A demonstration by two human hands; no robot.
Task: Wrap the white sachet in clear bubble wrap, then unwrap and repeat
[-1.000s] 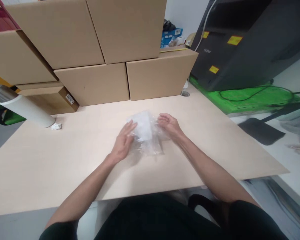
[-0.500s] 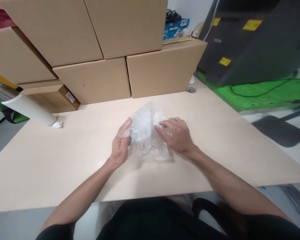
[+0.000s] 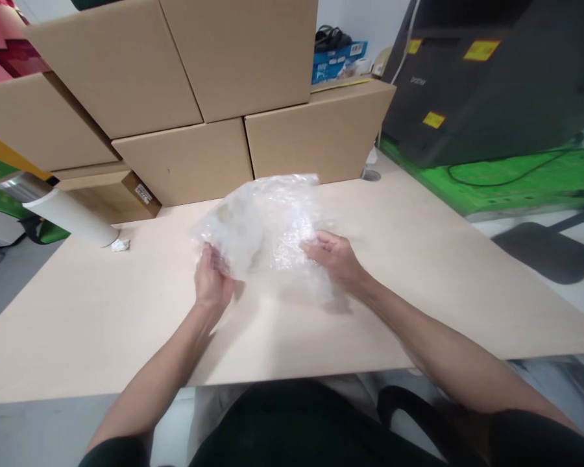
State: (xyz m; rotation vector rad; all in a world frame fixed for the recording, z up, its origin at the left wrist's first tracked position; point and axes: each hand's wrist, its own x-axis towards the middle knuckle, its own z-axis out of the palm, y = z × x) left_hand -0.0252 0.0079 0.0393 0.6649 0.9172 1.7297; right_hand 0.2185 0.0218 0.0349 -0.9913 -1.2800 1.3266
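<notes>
A clear sheet of bubble wrap [image 3: 287, 227] is spread between my two hands, over the middle of the pale table [image 3: 141, 324]. My left hand [image 3: 213, 275] grips its left side, with some fingers hidden behind the plastic. On the other side, my right hand [image 3: 333, 256] pinches the wrap between thumb and fingers. The sheet is wrinkled and partly blurred, and its top edge overlaps the boxes in view.
Cardboard boxes [image 3: 185, 165] are stacked along the back. A white bottle with a metal cap [image 3: 73, 214] and a crumpled white scrap [image 3: 121, 245] are at the left. A dark machine [image 3: 448, 91] stands on a green surface [image 3: 525, 185] at the right.
The bubble wrap has opened out wider and its top reaches further left. My left hand has moved left, away from my right hand, which has shifted little.
</notes>
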